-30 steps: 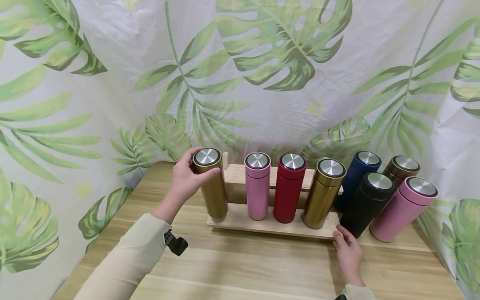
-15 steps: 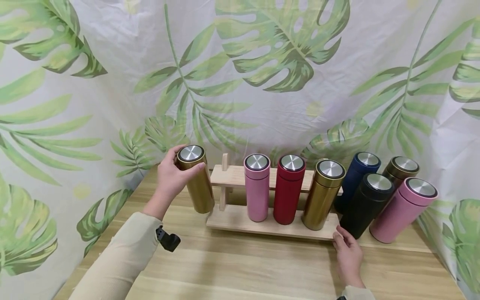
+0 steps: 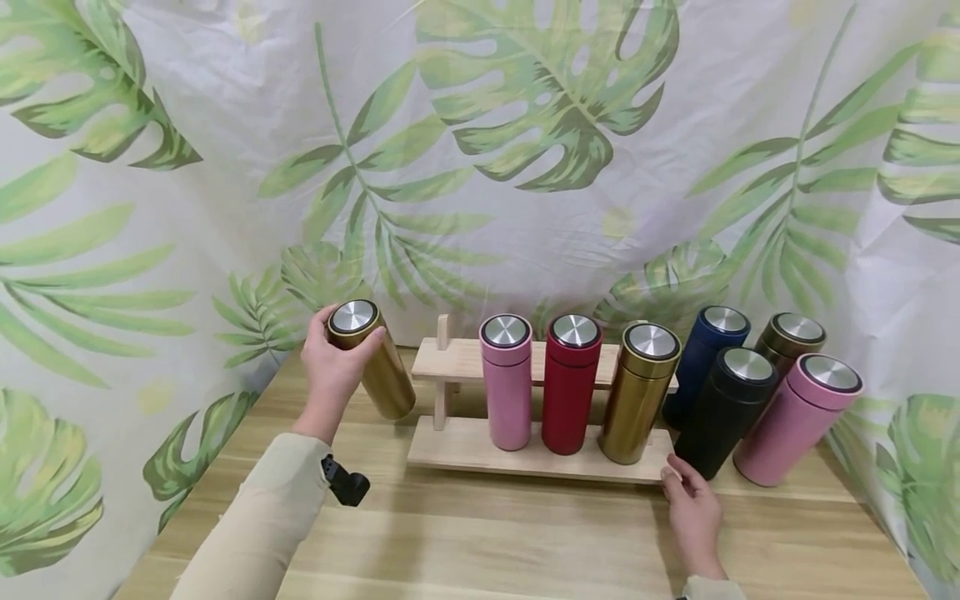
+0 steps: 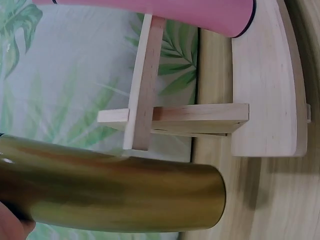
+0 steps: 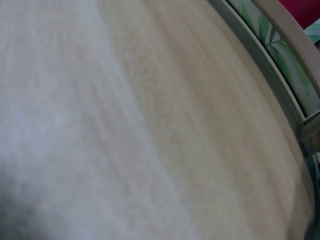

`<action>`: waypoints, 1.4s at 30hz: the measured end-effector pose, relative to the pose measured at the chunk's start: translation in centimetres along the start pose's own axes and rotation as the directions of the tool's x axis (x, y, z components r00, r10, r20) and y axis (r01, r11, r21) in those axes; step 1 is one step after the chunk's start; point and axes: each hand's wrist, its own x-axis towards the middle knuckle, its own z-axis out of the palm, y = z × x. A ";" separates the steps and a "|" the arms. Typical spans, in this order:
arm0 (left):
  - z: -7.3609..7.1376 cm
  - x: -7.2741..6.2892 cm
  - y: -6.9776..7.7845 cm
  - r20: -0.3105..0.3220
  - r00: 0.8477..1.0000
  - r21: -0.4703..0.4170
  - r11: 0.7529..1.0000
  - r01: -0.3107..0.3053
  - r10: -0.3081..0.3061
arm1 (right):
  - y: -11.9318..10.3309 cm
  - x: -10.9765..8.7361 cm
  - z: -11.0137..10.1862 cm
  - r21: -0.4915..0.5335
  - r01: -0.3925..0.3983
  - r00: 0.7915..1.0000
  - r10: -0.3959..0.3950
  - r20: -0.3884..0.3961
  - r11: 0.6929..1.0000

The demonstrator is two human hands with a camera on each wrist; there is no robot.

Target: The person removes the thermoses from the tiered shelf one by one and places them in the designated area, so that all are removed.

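My left hand (image 3: 330,379) grips a gold thermos flask (image 3: 387,379) near its steel-topped lid, to the left of a two-tier wooden rack (image 3: 450,446). The flask leans, lid to the left; in the left wrist view its base (image 4: 200,197) shows beside the rack's end. On the rack's lower shelf stand a pink flask (image 3: 510,400), a red flask (image 3: 568,400) and a second gold flask (image 3: 637,408). Thumb and fingers of my right hand (image 3: 693,508) pinch the lower shelf's right front corner. The right wrist view shows mostly tabletop, without the hand.
Right of the rack, close together on the wooden table (image 3: 480,542), stand a blue flask (image 3: 701,358), a black flask (image 3: 723,412), a bronze flask (image 3: 783,342) and another pink flask (image 3: 795,425). A leaf-print cloth (image 3: 525,233) hangs behind the table.
My left hand has carried the gold flask leftward from the lower shelf's left end to beside the rack, tilting it. My right hand keeps its place at the shelf corner.
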 end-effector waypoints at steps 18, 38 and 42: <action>1.6 0.9 -3.8 -0.171 0.985 -0.038 0.999 0.004 -0.011 | 0.3 0.5 -0.3 -0.120 0.037 0.999 -0.032 0.043 0.992; 3.1 1.0 -6.1 -0.200 0.975 -0.099 0.992 0.074 -0.093 | 0.4 0.7 -0.4 -0.145 0.041 0.998 -0.034 0.054 0.989; 3.3 1.3 -5.8 -0.159 0.982 -0.063 0.993 0.095 -0.104 | 0.4 0.7 -0.4 -0.137 0.035 0.998 -0.028 0.049 0.990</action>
